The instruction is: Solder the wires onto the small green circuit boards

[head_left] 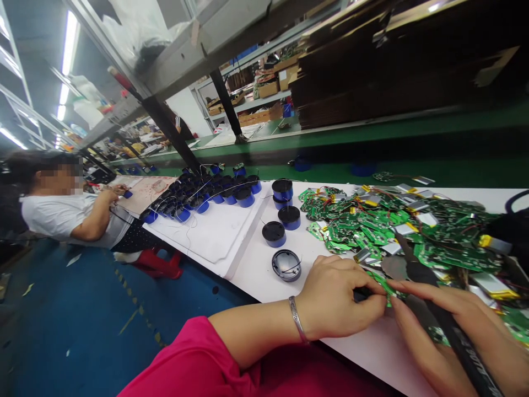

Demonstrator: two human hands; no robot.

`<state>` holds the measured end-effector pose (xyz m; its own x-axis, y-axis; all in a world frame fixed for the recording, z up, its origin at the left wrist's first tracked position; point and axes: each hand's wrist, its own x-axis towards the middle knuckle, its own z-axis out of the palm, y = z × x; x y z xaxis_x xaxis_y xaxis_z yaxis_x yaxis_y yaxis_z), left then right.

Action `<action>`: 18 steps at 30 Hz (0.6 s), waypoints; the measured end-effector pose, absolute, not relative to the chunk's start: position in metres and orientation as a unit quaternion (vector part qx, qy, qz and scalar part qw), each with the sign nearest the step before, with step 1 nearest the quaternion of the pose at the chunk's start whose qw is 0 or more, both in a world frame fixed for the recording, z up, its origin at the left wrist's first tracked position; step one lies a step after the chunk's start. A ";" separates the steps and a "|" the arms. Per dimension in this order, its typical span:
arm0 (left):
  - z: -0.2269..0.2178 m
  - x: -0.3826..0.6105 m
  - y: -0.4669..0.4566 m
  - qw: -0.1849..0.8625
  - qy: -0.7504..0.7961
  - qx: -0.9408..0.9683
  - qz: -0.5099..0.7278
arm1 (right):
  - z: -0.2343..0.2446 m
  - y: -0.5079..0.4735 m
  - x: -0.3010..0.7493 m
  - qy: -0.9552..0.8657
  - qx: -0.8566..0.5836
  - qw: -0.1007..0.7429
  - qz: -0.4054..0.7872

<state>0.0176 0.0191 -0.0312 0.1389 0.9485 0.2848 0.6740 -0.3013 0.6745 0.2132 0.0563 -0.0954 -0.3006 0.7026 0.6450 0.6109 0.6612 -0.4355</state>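
My left hand (341, 298), a silver bangle at its wrist, is closed in a pinch on the edge of a small green circuit board (382, 284). Something dark shows in the gap between its thumb and index finger. My right hand (450, 325) is closed around a black pen-shaped tool (467, 347) with pale lettering. The right thumb and index fingertips also meet the board, close to the left fingertips. Behind both hands spreads a heap of green circuit boards (367, 229) with silver battery packs and thin wires. The black tool's far end lies against this heap.
An open round housing (286, 265) and several blue-and-black round housings (274, 234) stand left of my hands. More housings with loose wires crowd a white board (219, 231). A co-worker (78, 204) sits at the far left. A shelf beam (182, 60) crosses overhead.
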 end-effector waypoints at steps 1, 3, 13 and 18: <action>-0.031 0.017 0.019 0.201 0.559 0.727 0.345 | -0.095 0.056 0.213 -0.806 -0.408 0.425 0.056; -0.031 0.017 0.020 0.206 0.561 0.725 0.342 | -0.096 0.056 0.213 -0.801 -0.417 0.426 0.058; -0.031 0.017 0.021 0.237 0.560 0.703 0.368 | -0.080 0.049 0.205 -0.792 -0.385 0.469 0.073; -0.031 0.018 0.019 0.240 0.565 0.689 0.386 | -0.066 0.041 0.201 -0.783 -0.412 0.455 0.096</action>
<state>0.0180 0.0191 -0.0312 0.0642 0.9633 0.2605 0.5934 -0.2467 0.7662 0.2009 0.0414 -0.0659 -0.2453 0.7334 0.6340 0.5578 0.6416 -0.5265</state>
